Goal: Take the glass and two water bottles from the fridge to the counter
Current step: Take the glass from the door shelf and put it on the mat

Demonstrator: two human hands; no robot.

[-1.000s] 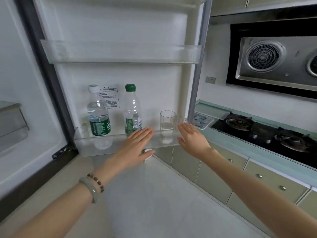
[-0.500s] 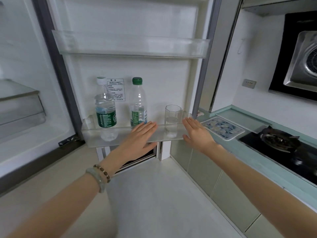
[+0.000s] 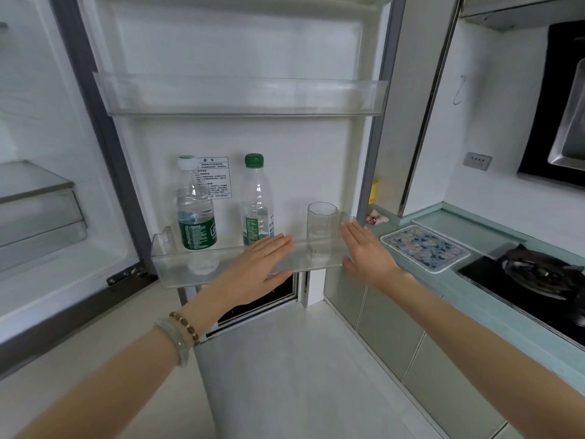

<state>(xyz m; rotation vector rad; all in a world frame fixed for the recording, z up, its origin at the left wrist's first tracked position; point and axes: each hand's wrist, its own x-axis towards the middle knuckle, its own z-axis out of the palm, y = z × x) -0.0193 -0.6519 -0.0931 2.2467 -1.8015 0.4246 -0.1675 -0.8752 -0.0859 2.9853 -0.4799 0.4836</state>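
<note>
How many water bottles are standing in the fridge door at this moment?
2. The white-capped bottle stands at the left of the lower door shelf; the green-capped bottle stands mid-shelf, left of the glass. The upper door shelf holds none. The fridge interior is only partly visible.

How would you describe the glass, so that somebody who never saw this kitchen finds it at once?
Look at the open fridge door and its lower clear shelf. Three things stand there in a row; the glass is at the right end, nearest the counter. Unlike the two capped, labelled bottles, it is short, open-topped and plain.
</note>
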